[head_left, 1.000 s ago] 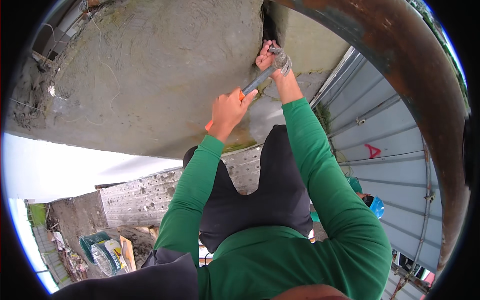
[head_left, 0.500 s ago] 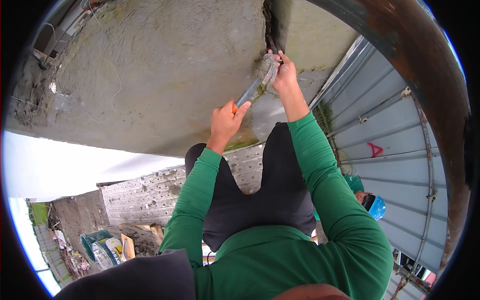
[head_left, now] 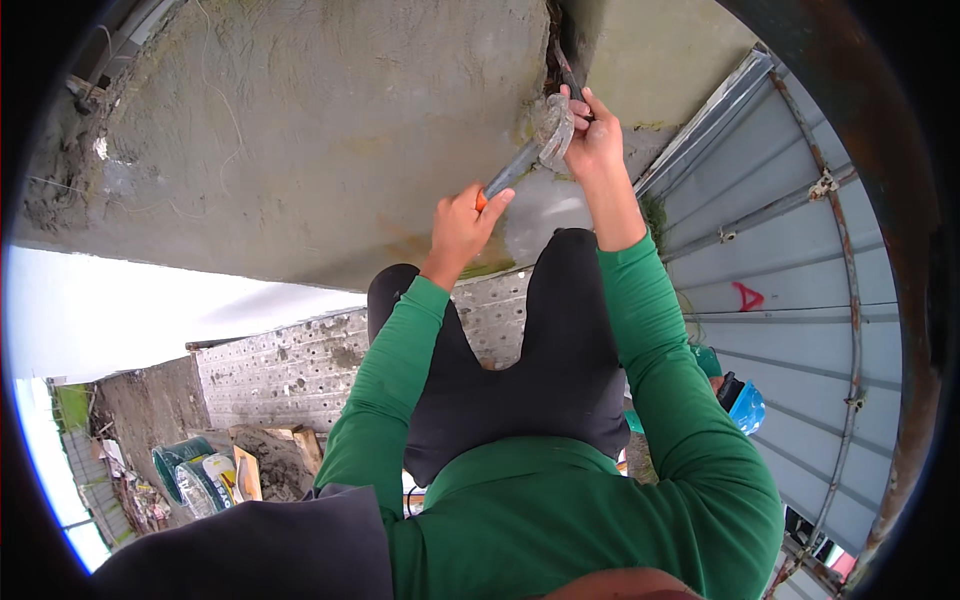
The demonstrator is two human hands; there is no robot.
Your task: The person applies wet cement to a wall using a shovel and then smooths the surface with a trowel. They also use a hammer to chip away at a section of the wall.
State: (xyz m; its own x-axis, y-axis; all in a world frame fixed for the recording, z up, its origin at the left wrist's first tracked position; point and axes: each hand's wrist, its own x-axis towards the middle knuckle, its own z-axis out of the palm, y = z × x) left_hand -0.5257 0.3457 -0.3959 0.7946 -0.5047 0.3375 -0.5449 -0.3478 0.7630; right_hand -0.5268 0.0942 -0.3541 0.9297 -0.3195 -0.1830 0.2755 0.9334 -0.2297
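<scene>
My left hand (head_left: 463, 232) is wrapped round the lower handle of a hammer (head_left: 514, 166) with a grey shaft, a bit of orange showing at the grip. Its cement-crusted head (head_left: 552, 128) is up beside my right hand (head_left: 598, 146). The fingers of that hand close round a dark, slim bar (head_left: 567, 72), perhaps a chisel, whose far end reaches into a narrow vertical gap (head_left: 553, 40) in the concrete wall (head_left: 370, 130). The hammer head partly covers the right fingers and the bar's near end.
A perforated metal plank (head_left: 280, 370) lies below my knees. Corrugated metal sheeting (head_left: 790, 260) and rusty pipes (head_left: 845, 270) stand on the right. A person in a blue helmet (head_left: 747, 408) is lower right. Bags (head_left: 200, 480) and debris lie lower left.
Both hands appear slightly farther right in the view as it shifts. The bar now shows more clearly between my right hand and the gap. Both grips stay the same.
</scene>
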